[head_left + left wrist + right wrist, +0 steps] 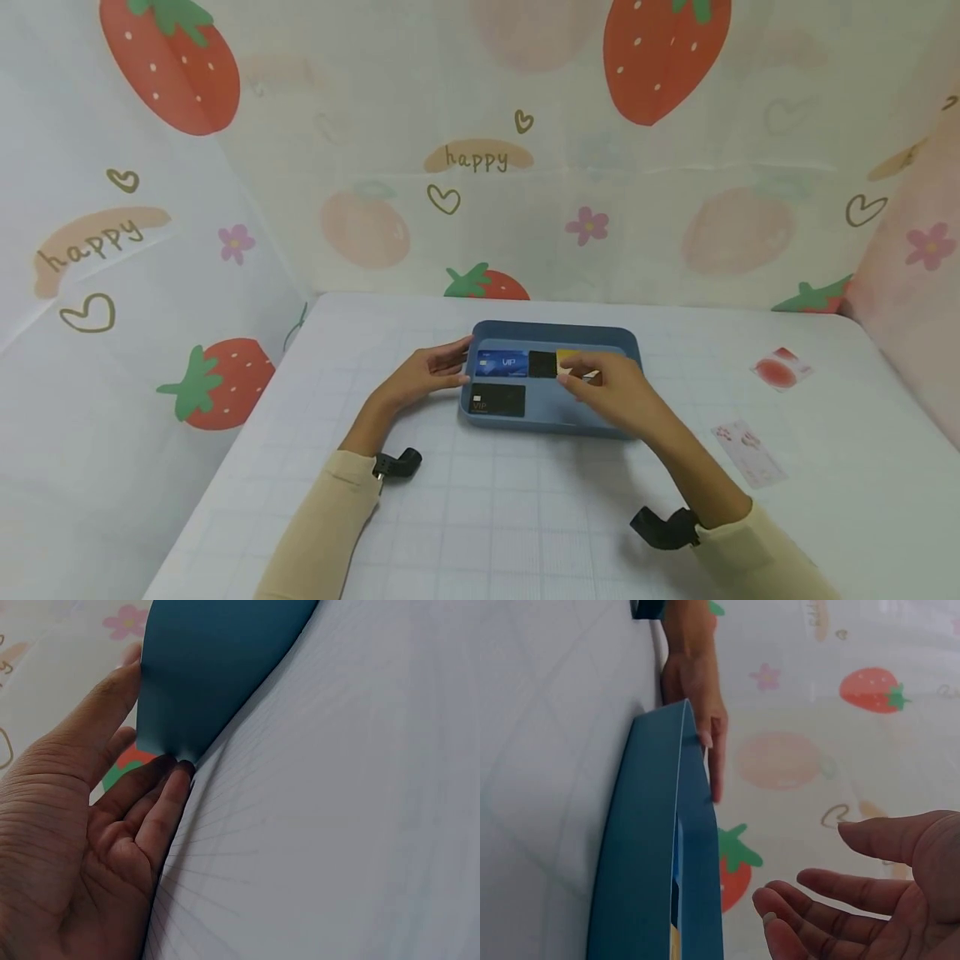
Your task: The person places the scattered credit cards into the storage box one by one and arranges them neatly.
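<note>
A blue rectangular tray (558,410) lies on the table with cards inside. A blue VIP card (498,364) sits at its upper left, and a black VIP card (498,401) lies below it. Beside the blue one is a black card (542,365), then a yellow card (567,357), partly hidden by my right hand (617,390). That hand hovers over the tray; in the right wrist view its fingers (832,919) are spread from the thumb, with nothing between them. My left hand (416,377) touches the tray's left end with extended fingers, also visible at the tray wall (202,675).
Right of the tray, a red-and-white card (782,369) and a pale pink-patterned card (747,454) lie on the white gridded table (495,517). A strawberry-print curtain (645,167) stands behind the table and along its sides. Each wrist wears a black camera.
</note>
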`<action>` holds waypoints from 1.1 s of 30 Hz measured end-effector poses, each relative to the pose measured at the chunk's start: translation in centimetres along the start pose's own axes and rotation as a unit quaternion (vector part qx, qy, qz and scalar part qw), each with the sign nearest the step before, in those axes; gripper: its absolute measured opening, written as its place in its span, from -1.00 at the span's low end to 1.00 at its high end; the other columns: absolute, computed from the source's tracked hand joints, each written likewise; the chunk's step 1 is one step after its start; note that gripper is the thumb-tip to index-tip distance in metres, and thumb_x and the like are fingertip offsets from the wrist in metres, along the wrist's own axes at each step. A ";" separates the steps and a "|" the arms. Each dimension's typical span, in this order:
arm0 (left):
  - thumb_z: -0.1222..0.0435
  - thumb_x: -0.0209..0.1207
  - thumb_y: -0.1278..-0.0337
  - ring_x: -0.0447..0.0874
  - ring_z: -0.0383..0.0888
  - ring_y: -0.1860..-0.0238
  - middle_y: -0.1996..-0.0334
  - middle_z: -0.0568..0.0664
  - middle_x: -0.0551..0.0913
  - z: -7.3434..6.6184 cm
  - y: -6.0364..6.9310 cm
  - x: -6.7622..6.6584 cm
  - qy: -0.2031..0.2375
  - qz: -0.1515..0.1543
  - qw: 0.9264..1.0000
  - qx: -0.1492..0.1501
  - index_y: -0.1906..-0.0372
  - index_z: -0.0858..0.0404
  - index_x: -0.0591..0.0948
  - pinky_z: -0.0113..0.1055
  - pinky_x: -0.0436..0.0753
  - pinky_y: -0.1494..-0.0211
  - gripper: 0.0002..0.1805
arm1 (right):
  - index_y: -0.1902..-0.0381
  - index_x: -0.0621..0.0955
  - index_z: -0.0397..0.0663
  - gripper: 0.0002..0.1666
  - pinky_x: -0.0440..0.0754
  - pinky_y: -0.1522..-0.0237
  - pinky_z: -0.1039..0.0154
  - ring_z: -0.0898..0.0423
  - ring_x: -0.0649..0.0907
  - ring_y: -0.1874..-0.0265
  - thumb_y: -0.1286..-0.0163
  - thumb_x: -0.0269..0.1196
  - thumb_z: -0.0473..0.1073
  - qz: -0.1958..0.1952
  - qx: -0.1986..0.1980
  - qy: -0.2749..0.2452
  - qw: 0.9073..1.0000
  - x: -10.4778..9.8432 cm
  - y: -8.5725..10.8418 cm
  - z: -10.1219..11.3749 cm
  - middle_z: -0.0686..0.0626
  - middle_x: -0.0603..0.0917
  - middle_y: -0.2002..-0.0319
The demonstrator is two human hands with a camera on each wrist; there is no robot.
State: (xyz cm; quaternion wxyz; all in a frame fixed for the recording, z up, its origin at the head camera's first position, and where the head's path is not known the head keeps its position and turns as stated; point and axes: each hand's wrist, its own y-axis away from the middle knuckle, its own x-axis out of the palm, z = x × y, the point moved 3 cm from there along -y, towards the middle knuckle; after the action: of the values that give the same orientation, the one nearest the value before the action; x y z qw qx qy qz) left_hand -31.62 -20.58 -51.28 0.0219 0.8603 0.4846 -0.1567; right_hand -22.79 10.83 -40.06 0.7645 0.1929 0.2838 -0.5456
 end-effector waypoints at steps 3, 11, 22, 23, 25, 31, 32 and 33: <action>0.44 0.33 -0.26 0.31 0.04 -0.49 -0.53 0.07 0.27 0.2 0.1 0.0 0.003 0.000 1.000 0.001 -0.54 0.30 0.27 -0.27 0.40 -0.47 -0.20 | -0.19 0.66 -0.16 -0.53 0.69 0.34 0.26 0.01 0.71 0.26 -0.47 0.29 0.01 -0.008 0.006 0.015 1.000 -0.8 0.6 -0.5 -0.16 0.74 0.01; 0.45 0.33 -0.25 0.31 0.04 -0.48 -0.53 0.05 0.28 0.3 0.2 0.0 0.010 0.000 1.000 0.000 -0.54 0.28 0.27 -0.26 0.40 -0.46 -0.21 | -0.17 0.67 -0.16 -0.55 0.68 0.30 0.23 0.03 0.71 0.18 -0.45 0.32 -0.02 -0.026 -0.025 0.050 0.998 -2.6 2.6 -2.0 -0.11 0.75 0.03; 0.45 0.32 -0.27 0.29 0.05 -0.50 -0.54 0.09 0.25 0.0 0.4 -0.1 0.006 0.005 1.000 0.003 -0.55 0.31 0.25 -0.21 0.37 -0.48 -0.20 | -0.16 0.68 -0.11 -0.54 0.67 0.23 0.16 0.00 0.73 0.15 -0.41 0.37 0.01 -0.051 -0.036 0.077 0.995 -4.6 5.4 -4.5 -0.07 0.77 0.02; 0.44 0.32 -0.26 0.29 0.04 -0.49 -0.54 0.09 0.25 0.0 0.4 -0.1 0.006 0.004 1.000 0.001 -0.55 0.31 0.25 -0.22 0.37 -0.48 -0.20 | -0.17 0.68 -0.11 -0.53 0.68 0.23 0.15 0.00 0.74 0.15 -0.41 0.37 0.02 -0.052 -0.033 0.080 0.995 -4.8 5.6 -4.6 -0.07 0.77 0.02; 0.45 0.33 -0.26 0.29 0.05 -0.49 -0.54 0.10 0.25 0.0 0.4 -0.1 0.008 0.003 1.000 0.001 -0.55 0.32 0.25 -0.22 0.37 -0.48 -0.20 | -0.17 0.67 -0.12 -0.52 0.67 0.25 0.15 -0.01 0.74 0.15 -0.39 0.38 0.01 -0.056 -0.028 0.086 0.994 -5.1 6.0 -4.8 -0.09 0.77 0.02; 0.45 0.32 -0.27 0.28 0.09 -0.50 -0.54 0.12 0.25 -0.1 0.3 0.2 0.014 0.006 1.000 0.004 -0.55 0.32 0.25 -0.22 0.37 -0.48 -0.21 | -0.16 0.68 -0.11 -0.54 0.68 0.25 0.17 0.00 0.75 0.19 -0.37 0.41 -0.05 -0.074 -0.021 0.106 0.991 -6.3 7.5 -6.2 -0.08 0.77 0.04; 0.45 0.32 -0.27 0.29 0.07 -0.49 -0.54 0.11 0.25 -0.1 0.3 0.2 0.014 0.005 1.000 0.002 -0.55 0.32 0.25 -0.24 0.37 -0.48 -0.21 | -0.16 0.68 -0.10 -0.54 0.68 0.26 0.19 0.02 0.75 0.20 -0.37 0.41 -0.05 -0.076 -0.021 0.110 0.991 -6.5 7.8 -6.5 -0.08 0.77 0.05; 0.45 0.32 -0.26 0.30 0.07 -0.49 -0.54 0.10 0.25 -0.1 0.3 0.2 0.013 0.004 1.000 0.001 -0.55 0.32 0.25 -0.25 0.38 -0.48 -0.20 | -0.15 0.68 -0.09 -0.55 0.67 0.27 0.20 0.02 0.76 0.21 -0.36 0.41 -0.05 -0.079 -0.022 0.114 0.990 -6.7 8.0 -6.7 -0.07 0.78 0.06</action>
State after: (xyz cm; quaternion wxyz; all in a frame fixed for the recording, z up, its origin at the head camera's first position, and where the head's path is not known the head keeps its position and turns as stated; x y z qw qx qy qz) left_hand -31.21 -20.54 -51.26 0.0150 0.8644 0.4811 -0.1456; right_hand -18.35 22.38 -41.02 0.6859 0.2137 0.3953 -0.5725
